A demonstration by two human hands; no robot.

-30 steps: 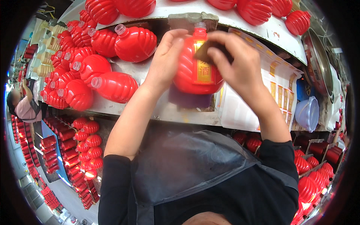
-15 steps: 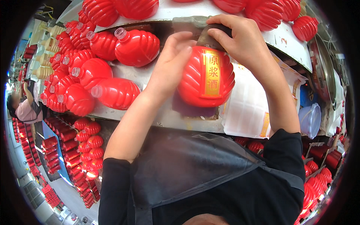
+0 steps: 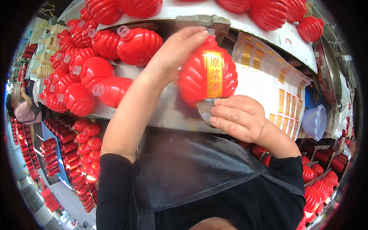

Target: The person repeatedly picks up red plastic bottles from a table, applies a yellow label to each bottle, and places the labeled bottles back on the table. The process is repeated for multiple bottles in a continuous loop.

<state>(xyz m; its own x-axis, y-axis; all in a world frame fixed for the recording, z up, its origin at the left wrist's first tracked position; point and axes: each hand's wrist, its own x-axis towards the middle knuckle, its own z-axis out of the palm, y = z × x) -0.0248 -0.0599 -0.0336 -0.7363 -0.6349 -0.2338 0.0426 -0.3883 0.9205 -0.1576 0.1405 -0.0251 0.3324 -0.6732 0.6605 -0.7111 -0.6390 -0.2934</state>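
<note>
Half a second ago the right hand (image 3: 241, 119) was up at the bottle's neck; now it is at 6 o'clock of the red bottle (image 3: 228, 73), and its fingers are clamped on a flat grey pad (image 3: 206, 112), whose edge meets the bottom end of the gold label (image 3: 214, 74). The left hand (image 3: 174, 53) has also changed: it was beside the bottle's shoulder, and now it is at 11 o'clock, the fingertips close together by the clear neck. They seem to touch there, but I cannot tell if they are clamped, since their far side is hidden.

The bottle remains in the middle of the desk (image 3: 165, 111), its neck pointing to 12 o'clock. The label is now open to view along its whole length and looks flat, so I judge that the pressing-down has reached the lower end. At 2 o'clock lies the label sheet (image 3: 264, 76).
</note>
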